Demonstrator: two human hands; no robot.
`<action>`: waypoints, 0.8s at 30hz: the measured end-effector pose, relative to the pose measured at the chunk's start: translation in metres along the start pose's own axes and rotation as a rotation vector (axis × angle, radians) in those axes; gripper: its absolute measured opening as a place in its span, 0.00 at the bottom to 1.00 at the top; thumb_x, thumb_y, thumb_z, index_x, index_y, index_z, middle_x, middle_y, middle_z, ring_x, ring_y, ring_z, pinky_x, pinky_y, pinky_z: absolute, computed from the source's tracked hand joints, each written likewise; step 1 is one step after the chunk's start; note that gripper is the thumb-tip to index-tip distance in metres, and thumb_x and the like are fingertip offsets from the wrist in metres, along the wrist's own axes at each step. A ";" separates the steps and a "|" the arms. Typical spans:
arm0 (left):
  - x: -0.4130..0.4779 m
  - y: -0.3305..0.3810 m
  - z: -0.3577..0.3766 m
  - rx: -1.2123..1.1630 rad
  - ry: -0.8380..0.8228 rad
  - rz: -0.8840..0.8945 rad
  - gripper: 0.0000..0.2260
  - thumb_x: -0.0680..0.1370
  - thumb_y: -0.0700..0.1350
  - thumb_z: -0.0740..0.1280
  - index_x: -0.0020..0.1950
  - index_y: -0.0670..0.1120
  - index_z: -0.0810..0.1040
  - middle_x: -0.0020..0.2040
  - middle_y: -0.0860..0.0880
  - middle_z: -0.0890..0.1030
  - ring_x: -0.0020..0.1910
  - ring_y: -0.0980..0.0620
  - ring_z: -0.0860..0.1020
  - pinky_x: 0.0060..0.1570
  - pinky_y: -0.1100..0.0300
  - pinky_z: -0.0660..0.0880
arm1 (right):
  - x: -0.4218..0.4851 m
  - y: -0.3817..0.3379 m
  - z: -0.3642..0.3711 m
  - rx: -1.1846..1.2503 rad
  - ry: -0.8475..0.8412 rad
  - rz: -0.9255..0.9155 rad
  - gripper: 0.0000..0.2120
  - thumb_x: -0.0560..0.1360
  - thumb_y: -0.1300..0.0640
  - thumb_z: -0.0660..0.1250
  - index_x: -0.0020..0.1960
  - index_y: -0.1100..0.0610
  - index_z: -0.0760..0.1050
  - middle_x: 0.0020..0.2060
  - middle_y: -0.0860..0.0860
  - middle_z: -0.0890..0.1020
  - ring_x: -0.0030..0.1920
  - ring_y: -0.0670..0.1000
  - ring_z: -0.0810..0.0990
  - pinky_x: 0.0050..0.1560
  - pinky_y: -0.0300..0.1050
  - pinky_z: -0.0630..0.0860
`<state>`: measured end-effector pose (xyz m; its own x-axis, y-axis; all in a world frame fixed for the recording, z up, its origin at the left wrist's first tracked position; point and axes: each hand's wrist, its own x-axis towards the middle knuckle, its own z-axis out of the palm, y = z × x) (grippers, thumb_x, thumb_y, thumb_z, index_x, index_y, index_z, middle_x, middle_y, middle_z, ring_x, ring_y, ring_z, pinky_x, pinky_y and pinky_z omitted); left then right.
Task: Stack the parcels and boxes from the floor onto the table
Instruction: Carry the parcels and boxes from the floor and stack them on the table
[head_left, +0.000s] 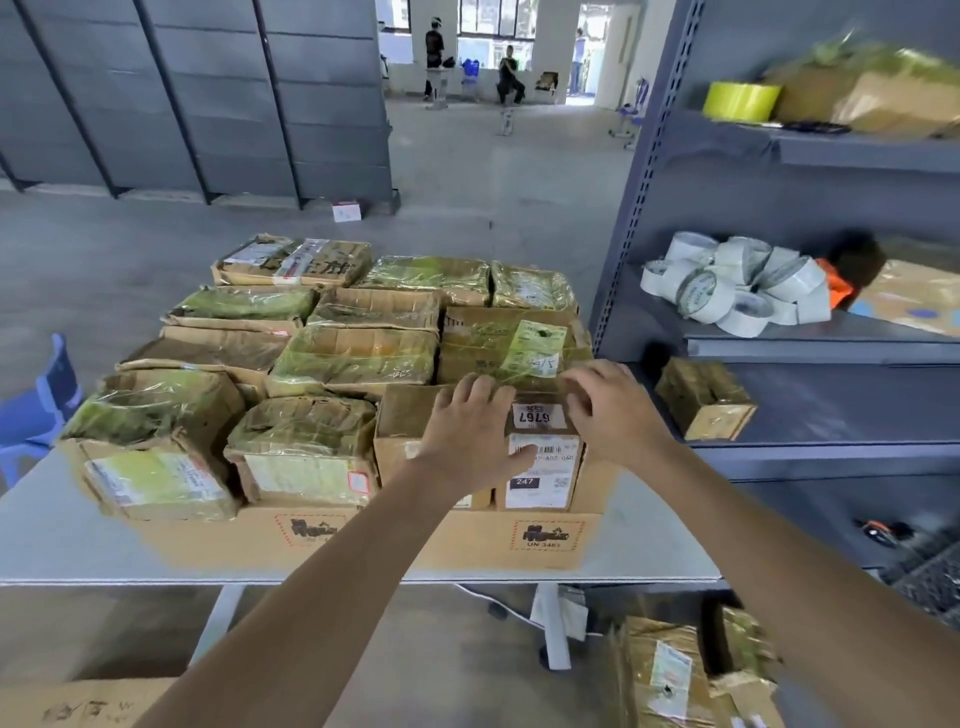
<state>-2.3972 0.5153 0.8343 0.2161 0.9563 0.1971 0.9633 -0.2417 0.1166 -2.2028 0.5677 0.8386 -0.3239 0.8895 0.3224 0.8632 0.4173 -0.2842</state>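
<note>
Surface (52, 540) was crowded. Atop the flat carton (389, 543), at its right end, my left grip (467, 426) pressed flat on the labelled box (543, 467), and my right grip (613, 410) curled over its top edge. I judged squaring it flush best.

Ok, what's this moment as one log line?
phase: placing | left hand: rests on labelled box | right hand: touches its top | floor parcels: remaining | table: crowded

Parcels (353, 358) on table (78, 545), shelving (810, 348) seemingly alongside
</note>
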 end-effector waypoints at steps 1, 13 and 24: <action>0.004 0.003 0.003 0.002 -0.013 0.021 0.32 0.73 0.66 0.61 0.71 0.49 0.63 0.70 0.46 0.64 0.73 0.44 0.59 0.70 0.43 0.60 | 0.001 0.005 0.001 0.009 -0.001 0.041 0.16 0.78 0.55 0.63 0.66 0.54 0.74 0.63 0.52 0.74 0.65 0.56 0.69 0.64 0.54 0.68; 0.035 0.027 0.015 0.047 -0.187 -0.007 0.44 0.70 0.75 0.53 0.78 0.51 0.50 0.79 0.47 0.49 0.77 0.44 0.45 0.73 0.38 0.47 | 0.037 0.051 0.013 0.336 -0.123 0.262 0.18 0.79 0.43 0.60 0.66 0.48 0.70 0.60 0.52 0.72 0.46 0.46 0.74 0.43 0.38 0.69; 0.059 0.079 0.029 0.102 -0.302 -0.005 0.50 0.67 0.72 0.65 0.78 0.50 0.44 0.79 0.52 0.43 0.77 0.49 0.39 0.74 0.42 0.43 | 0.066 0.090 0.031 0.707 -0.443 0.452 0.16 0.83 0.53 0.51 0.65 0.57 0.70 0.54 0.56 0.78 0.52 0.58 0.80 0.47 0.58 0.82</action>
<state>-2.3033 0.5578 0.8267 0.2343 0.9667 -0.1027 0.9721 -0.2339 0.0155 -2.1582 0.6695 0.8064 -0.2595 0.9235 -0.2824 0.5554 -0.0965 -0.8260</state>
